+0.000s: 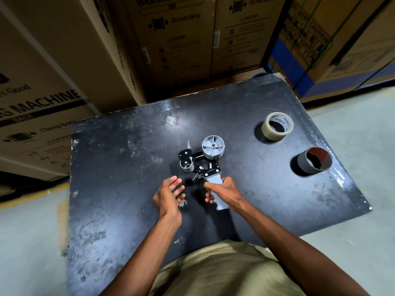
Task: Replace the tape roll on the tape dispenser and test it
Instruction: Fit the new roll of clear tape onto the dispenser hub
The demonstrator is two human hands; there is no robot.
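Observation:
The grey and black tape dispenser (pixel 206 162) lies near the middle of the black table (pixel 119 159), its round hub bare with no roll on it. My right hand (pixel 224 192) is closed around its grey handle. My left hand (pixel 170 194) hovers just left of the handle, fingers spread, holding nothing. A roll of clear tape (pixel 277 128) stands on the table at the far right. Closer to me on the right stands an empty cardboard core (pixel 314 160), grey outside and reddish inside.
Large cardboard washing machine boxes (pixel 175 39) stand stacked behind the table and to its left. Blue-banded boxes (pixel 320 45) rise at the back right. Pale floor (pixel 363 129) shows beyond the table's right and left edges.

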